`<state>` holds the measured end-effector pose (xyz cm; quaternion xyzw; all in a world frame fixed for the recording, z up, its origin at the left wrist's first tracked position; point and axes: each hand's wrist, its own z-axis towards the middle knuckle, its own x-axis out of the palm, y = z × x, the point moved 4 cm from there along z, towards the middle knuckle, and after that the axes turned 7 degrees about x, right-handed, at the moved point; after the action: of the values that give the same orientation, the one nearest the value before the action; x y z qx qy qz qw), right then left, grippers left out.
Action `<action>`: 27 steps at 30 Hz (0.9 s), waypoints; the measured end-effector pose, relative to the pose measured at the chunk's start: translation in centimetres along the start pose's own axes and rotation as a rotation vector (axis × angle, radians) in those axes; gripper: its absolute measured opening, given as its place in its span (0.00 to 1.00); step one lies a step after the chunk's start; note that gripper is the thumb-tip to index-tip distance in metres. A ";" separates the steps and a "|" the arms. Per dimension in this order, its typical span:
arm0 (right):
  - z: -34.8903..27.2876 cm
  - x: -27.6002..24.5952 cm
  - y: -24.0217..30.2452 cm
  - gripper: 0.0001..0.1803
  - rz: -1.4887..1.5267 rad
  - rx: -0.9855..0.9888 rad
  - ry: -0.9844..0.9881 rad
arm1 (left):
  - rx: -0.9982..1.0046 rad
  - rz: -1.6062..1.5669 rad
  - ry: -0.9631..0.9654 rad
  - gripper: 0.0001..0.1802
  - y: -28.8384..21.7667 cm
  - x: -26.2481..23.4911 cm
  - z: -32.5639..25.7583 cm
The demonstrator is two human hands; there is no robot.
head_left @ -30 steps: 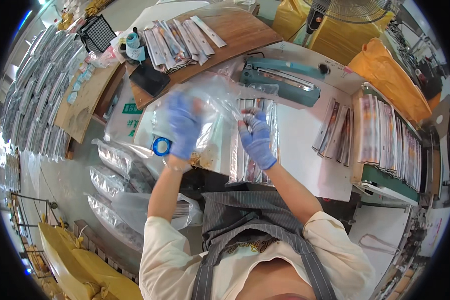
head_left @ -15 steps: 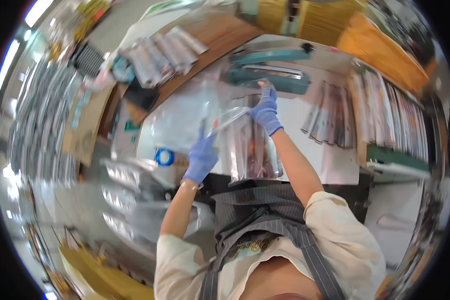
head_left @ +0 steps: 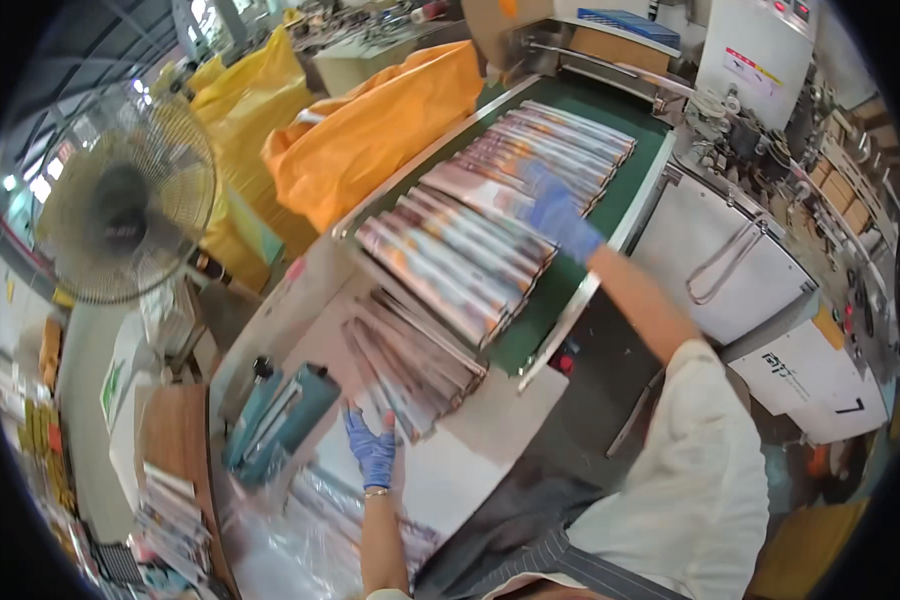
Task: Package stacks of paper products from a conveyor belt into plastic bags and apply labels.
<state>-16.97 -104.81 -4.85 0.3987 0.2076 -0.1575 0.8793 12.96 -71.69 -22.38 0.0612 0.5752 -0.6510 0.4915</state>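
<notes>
My right hand (head_left: 560, 215), in a blue-purple glove and blurred by motion, is over a long overlapping row of glossy printed flat pieces (head_left: 460, 260) on a green conveyor belt (head_left: 540, 340). Whether its fingers grip any of them is hidden by the blur. A pale gap shows in the row beside that hand. On the white table (head_left: 470, 465), my left hand (head_left: 372, 448), gloved alike, has its fingers spread and holds nothing. It is beside a smaller fanned group of the same printed pieces (head_left: 400, 375). Near the table's front lie printed pieces under clear plastic film (head_left: 320, 520).
A teal bag sealer (head_left: 280, 420) stands left of my left hand. An orange sack (head_left: 370, 130) lies along the belt's far side, with a large fan (head_left: 125, 205) at far left. White machine cabinets (head_left: 715, 250) are at right. The belt's metal rail (head_left: 560, 335) borders its near side.
My view has swung right toward the conveyor. My hands have left the clear plastic bag; the right one now reaches over the row on the belt, the left one is beside the fanned pieces.
</notes>
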 end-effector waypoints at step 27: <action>-8.6 22.0 9.3 0.35 -0.321 0.300 0.616 | -0.602 -0.348 -0.306 0.63 2.2 5.2 8.9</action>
<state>4.10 -94.77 -14.84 0.5140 0.4968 -0.1949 0.6716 16.18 -81.56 -24.34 -0.2826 0.6625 -0.5280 0.4500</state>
